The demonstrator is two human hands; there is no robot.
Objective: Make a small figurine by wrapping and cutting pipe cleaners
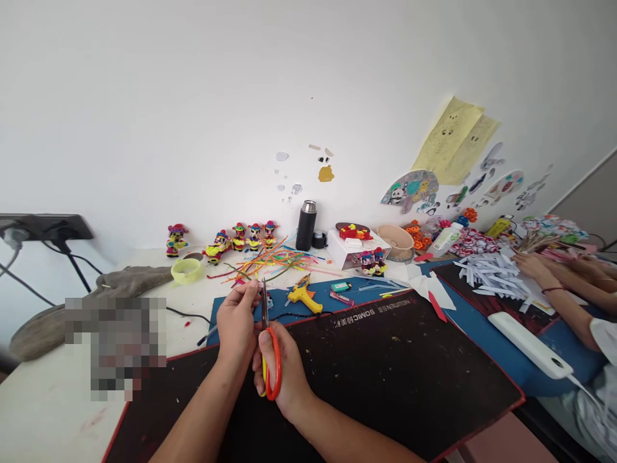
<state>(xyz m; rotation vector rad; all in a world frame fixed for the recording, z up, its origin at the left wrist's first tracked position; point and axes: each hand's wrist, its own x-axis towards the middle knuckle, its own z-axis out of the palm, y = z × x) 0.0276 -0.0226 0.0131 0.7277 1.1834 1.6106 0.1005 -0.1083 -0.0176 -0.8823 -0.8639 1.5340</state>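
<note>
My right hand (292,370) is closed round a pair of scissors (276,360) with orange and yellow handles. Their narrow metal blades point up and away from me, looking almost closed. Just to the left, my left hand (236,318) is raised with thumb and fingertips pinched together beside the blade tips. A tiny pale piece seems to show at those fingertips, too small to name. Both hands are above the near edge of the blue mat, over the black desk mat (376,379). Behind them lies a yellow glue gun (306,297).
Colourful fuzzy stems (274,260) lie in a pile at the back. Several small figurines (240,236) and a black thermos (306,225) stand by the wall. At right, another person's arm (573,305) reaches toward white paper strips (494,273), near a white elongated device (530,344).
</note>
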